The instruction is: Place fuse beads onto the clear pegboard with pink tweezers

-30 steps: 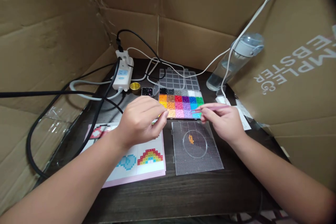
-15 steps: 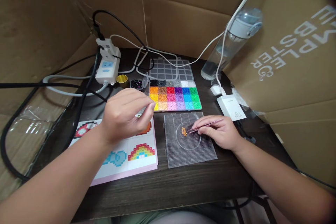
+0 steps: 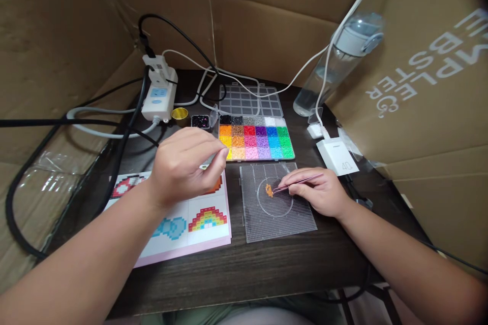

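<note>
My right hand [image 3: 318, 192] grips a pair of pink tweezers [image 3: 301, 182] over a clear pegboard [image 3: 263, 228]. The tweezer tips are at a small cluster of orange beads [image 3: 269, 190] inside the board's circle outline. Whether a bead sits between the tips is too small to tell. My left hand [image 3: 188, 165] hovers above the pattern sheet [image 3: 208, 236], thumb and forefinger pinched together; anything between them is hidden. Just past those fingertips lies the bead box [image 3: 257, 139], its compartments filled with beads in many colours and its clear lid [image 3: 249, 100] laid back.
A white power strip [image 3: 158, 99] with black and white cables stands at back left, near a gold round tin [image 3: 180, 114] and a small box of black beads [image 3: 201, 121]. At right are a tilted water bottle [image 3: 328, 76] and a white charger [image 3: 337, 155]. Cardboard walls surround the table.
The whole view has shifted slightly, so everything sits a little further right. Both hands keep nearly the same pose, the tweezers still at the orange beads.
</note>
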Action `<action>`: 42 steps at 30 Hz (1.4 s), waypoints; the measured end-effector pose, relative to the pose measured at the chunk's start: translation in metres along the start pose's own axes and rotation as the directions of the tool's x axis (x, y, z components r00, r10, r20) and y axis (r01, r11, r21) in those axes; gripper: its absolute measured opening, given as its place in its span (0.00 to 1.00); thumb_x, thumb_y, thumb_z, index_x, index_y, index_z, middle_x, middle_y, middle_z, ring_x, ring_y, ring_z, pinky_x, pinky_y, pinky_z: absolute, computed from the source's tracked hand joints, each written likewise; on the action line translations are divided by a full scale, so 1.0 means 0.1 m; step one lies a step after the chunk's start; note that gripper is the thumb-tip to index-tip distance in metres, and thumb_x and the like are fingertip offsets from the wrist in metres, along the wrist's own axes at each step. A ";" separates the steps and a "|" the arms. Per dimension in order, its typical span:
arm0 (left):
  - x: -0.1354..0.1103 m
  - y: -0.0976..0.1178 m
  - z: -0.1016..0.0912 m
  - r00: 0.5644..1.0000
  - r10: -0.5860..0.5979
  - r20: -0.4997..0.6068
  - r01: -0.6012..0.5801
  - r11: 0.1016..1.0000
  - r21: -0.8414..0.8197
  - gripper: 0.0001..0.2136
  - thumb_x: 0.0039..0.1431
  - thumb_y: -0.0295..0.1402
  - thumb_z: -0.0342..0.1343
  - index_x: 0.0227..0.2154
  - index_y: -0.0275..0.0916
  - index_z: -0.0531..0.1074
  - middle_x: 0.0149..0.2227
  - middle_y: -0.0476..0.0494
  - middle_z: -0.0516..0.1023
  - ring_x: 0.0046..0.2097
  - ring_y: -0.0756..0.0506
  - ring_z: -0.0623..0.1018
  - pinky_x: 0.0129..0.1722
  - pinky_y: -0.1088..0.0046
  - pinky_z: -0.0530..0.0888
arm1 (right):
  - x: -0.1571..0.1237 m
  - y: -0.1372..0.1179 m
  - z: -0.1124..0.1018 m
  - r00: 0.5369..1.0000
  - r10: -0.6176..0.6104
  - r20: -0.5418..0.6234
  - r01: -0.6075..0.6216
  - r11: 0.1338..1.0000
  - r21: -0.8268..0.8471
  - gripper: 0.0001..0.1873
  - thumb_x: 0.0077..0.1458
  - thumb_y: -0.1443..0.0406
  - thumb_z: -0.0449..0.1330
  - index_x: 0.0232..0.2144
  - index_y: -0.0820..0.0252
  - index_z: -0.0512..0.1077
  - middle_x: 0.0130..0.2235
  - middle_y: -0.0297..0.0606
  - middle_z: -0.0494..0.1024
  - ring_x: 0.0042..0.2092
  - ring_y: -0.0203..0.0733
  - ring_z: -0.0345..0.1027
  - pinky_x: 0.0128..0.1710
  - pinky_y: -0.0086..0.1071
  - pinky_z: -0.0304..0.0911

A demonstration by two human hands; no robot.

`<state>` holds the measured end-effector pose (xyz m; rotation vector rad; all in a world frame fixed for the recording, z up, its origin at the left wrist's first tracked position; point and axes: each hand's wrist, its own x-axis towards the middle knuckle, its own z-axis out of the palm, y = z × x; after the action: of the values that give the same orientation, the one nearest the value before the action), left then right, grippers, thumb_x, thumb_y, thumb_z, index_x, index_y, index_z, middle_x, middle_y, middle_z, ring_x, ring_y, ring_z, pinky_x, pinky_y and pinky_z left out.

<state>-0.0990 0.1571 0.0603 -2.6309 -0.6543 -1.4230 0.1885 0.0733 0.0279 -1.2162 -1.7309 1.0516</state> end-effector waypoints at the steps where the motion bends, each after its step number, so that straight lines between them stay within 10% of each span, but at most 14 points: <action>1: 0.00 0.00 0.00 1.000 -0.001 0.002 0.001 1.000 -0.001 0.06 0.54 0.23 0.59 0.32 0.41 0.72 0.28 0.45 0.78 0.30 0.44 0.78 0.32 0.62 0.78 | 0.00 0.00 0.00 1.000 0.003 0.001 -0.003 1.000 0.002 0.06 0.56 0.64 0.64 0.33 0.56 0.83 0.35 0.41 0.84 0.37 0.43 0.79 0.37 0.35 0.75; 19: 0.00 0.01 -0.05 1.000 0.000 0.027 -0.001 1.000 0.002 0.04 0.54 0.22 0.58 0.30 0.38 0.73 0.29 0.45 0.79 0.31 0.46 0.78 0.35 0.65 0.78 | 0.05 0.08 -0.05 0.989 0.091 -0.115 -0.082 0.993 0.081 0.11 0.59 0.59 0.63 0.29 0.56 0.83 0.32 0.42 0.83 0.31 0.39 0.74 0.30 0.32 0.70; 34: -0.01 0.01 -0.07 1.000 -0.001 -0.001 0.001 1.000 -0.018 0.04 0.55 0.23 0.58 0.31 0.37 0.73 0.30 0.46 0.79 0.32 0.47 0.77 0.35 0.66 0.76 | 1.07 -0.32 0.43 0.936 0.122 -0.331 -0.090 0.990 0.108 0.12 0.53 0.60 0.65 0.25 0.63 0.80 0.28 0.39 0.79 0.25 0.33 0.66 0.25 0.31 0.63; 42: -0.02 0.02 -0.06 1.000 0.004 -0.001 -0.004 1.000 -0.022 0.04 0.55 0.22 0.58 0.29 0.36 0.72 0.28 0.46 0.78 0.30 0.47 0.75 0.33 0.67 0.74 | 0.80 -0.33 0.17 0.931 0.086 -0.356 -0.063 0.995 0.078 0.11 0.55 0.59 0.65 0.28 0.60 0.82 0.31 0.39 0.81 0.26 0.33 0.67 0.25 0.29 0.66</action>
<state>-0.1039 0.1524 0.0621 -2.6461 -0.6365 -1.4389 0.1416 0.1398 0.0614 -1.3469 -1.3681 0.8574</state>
